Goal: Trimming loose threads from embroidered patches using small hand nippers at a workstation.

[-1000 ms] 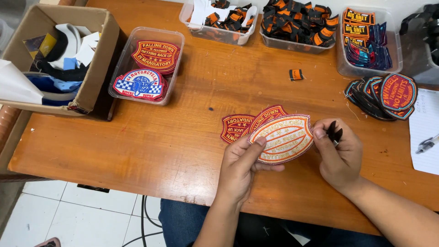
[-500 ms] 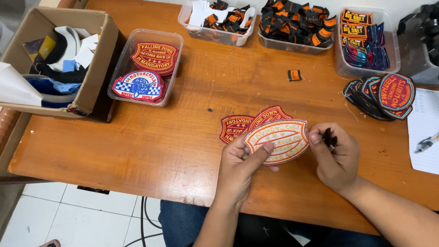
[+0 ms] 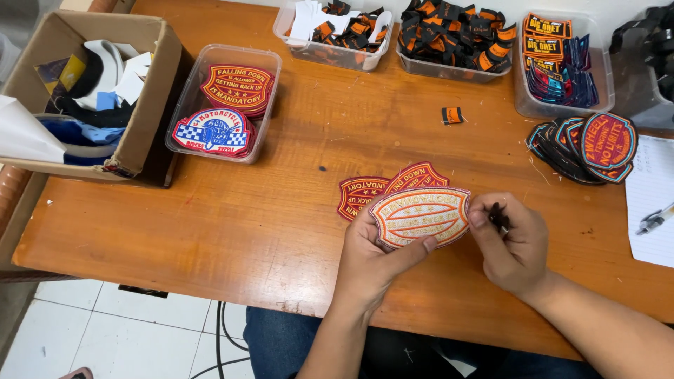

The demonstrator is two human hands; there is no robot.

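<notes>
My left hand (image 3: pixel 370 263) holds an oval orange-and-cream embroidered patch (image 3: pixel 420 215) above the wooden table (image 3: pixel 210 231), thumb across its lower edge. My right hand (image 3: pixel 511 242) sits just right of the patch, fingers pinched on a small black piece (image 3: pixel 496 214) at the patch's right end. Two dark red shield-shaped patches (image 3: pixel 382 185) lie flat on the table right behind the held one, partly hidden by it.
A clear tub (image 3: pixel 184 119) with red and blue patches and a cardboard box (image 3: pixel 140 133) stand at left. Three clear bins (image 3: pixel 519 84) of small black-orange tags and packets line the far edge. A fanned patch pile (image 3: pixel 593 147), one loose tag (image 3: pixel 452 115), paper and pen (image 3: pixel 654 219) lie right.
The held patch has dropped slightly toward me and turned more level. My right hand has closed in on its right end with the small black piece.
</notes>
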